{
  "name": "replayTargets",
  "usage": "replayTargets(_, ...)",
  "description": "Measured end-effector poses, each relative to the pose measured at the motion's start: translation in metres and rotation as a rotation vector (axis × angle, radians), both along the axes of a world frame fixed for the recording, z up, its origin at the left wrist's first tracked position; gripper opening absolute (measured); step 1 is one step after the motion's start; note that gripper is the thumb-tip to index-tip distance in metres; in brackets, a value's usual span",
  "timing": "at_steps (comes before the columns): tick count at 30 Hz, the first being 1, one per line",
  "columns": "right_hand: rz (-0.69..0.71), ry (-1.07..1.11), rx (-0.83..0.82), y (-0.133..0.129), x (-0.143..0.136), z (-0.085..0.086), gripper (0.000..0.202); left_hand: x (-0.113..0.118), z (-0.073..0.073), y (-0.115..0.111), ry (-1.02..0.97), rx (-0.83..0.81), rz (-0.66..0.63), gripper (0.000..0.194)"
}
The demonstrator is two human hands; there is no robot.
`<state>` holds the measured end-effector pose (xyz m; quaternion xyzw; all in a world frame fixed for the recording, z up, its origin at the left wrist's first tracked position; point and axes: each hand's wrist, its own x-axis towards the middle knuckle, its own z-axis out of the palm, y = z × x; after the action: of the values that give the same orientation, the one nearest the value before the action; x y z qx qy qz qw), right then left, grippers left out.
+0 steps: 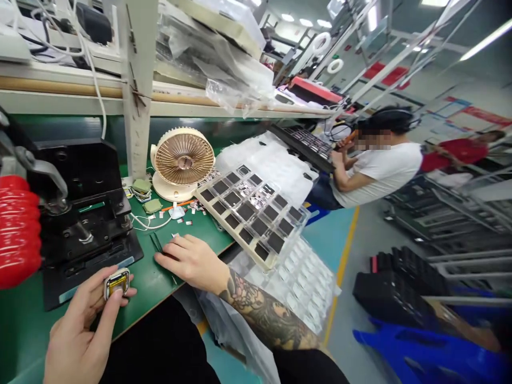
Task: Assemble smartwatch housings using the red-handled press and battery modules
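The red banner at the upper right is too blurred for you to read. Your bench is smooth green across the left and lower middle, under a white shelf piled with crinkled clear plastic at the top centre. At the left edge stands a black metal press with a ribbed, glossy red handle. Right of centre, a pale tray tilts, its square pockets mostly filled with flat dark pieces. Your cream fan, round and finely grilled, sits at upper centre; the mark on its hub is too small to make out.

Your left hand, at lower left, is turned palm inward, thumb pressed across what it holds. Your right hand reaches in from lower right, palm down, fingers bent over slim dark tweezers; you cannot tell whether it grips or just touches them. Smallest is the case, a rounded metal square, yellow inside, pinched in your left fingers, lower left.
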<state>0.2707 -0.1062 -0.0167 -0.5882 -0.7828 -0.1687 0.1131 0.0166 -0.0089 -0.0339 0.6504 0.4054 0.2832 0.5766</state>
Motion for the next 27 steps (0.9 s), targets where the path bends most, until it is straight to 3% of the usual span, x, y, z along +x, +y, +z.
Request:
replayTargets(2,0.004,0.024,-0.054,-0.003,0.013,0.002,0.025,-0.001,-0.006,-0.002,0.028,0.088,-0.006,0.057)
replayTargets(4,-0.036,0.094,-0.058,-0.014,0.04,0.014,0.028,-0.004,-0.011,-0.003,0.04,0.153,0.007,0.059)
replayTargets(6,-0.209,0.181,-0.027,-0.028,0.081,0.033,0.029,-0.008,-0.013,-0.003,0.034,0.155,0.021,0.062)
replayTargets(9,-0.662,0.308,-0.042,-0.044,0.155,0.064,0.028,-0.01,-0.014,0.001,0.024,0.108,-0.009,0.063)
replayTargets(13,-0.817,0.381,-0.145,-0.048,0.225,0.077,0.022,-0.01,-0.017,0.004,0.016,0.131,-0.016,0.057)
replayTargets(16,-0.853,0.413,-0.175,-0.043,0.244,0.067,0.021,-0.009,-0.014,0.001,0.038,0.116,0.017,0.051)
replayTargets(20,-0.877,0.413,-0.146,-0.042,0.247,0.053,0.023,-0.007,-0.01,-0.002,0.046,0.08,0.034,0.046)
replayTargets(27,-0.897,0.437,-0.082,-0.05,0.248,0.05,0.023,-0.009,-0.027,0.007,0.021,0.148,-0.01,0.049)
